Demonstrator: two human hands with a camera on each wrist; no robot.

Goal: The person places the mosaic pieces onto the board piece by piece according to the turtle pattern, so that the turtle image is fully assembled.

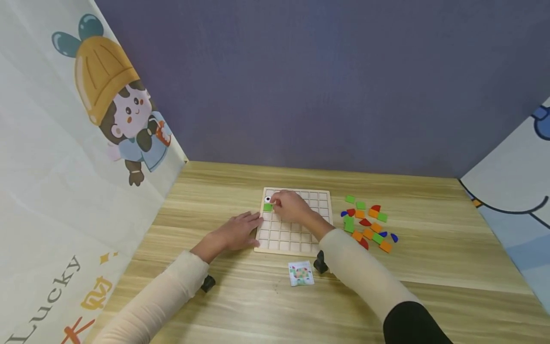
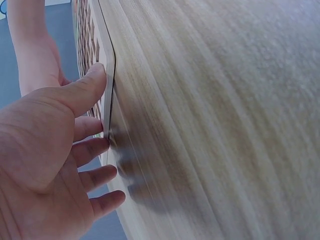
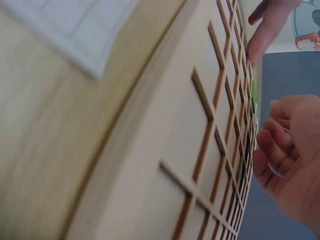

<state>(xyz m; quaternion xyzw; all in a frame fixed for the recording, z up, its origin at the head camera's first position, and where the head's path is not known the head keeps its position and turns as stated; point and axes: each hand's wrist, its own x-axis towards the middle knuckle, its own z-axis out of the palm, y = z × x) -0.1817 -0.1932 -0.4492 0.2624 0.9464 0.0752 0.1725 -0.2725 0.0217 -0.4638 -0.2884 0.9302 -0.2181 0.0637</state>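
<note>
A pale wooden grid board (image 1: 285, 246) lies on the table. In its left column sit a green square tile (image 1: 268, 207) and, above that, a white tile with a black dot (image 1: 268, 199). My right hand (image 1: 292, 206) reaches over the board, fingers bent, fingertips right beside the white tile. I cannot tell whether thumb and forefinger pinch anything. At the board's left edge rests my left hand (image 1: 240, 231); its thumb lies on the frame and its fingers spread along the side, as the left wrist view shows. In the right wrist view the curled right hand (image 3: 292, 155) hovers over the far squares.
Right of the board lie scattered green, orange (image 1: 386, 246), red (image 1: 364, 222) and blue tiles (image 1: 394, 237). A small printed pattern card (image 1: 301, 274) lies in front of the board. A dark wall (image 1: 322, 95) stands behind the table, with a printed white panel (image 1: 43, 167) on the left.
</note>
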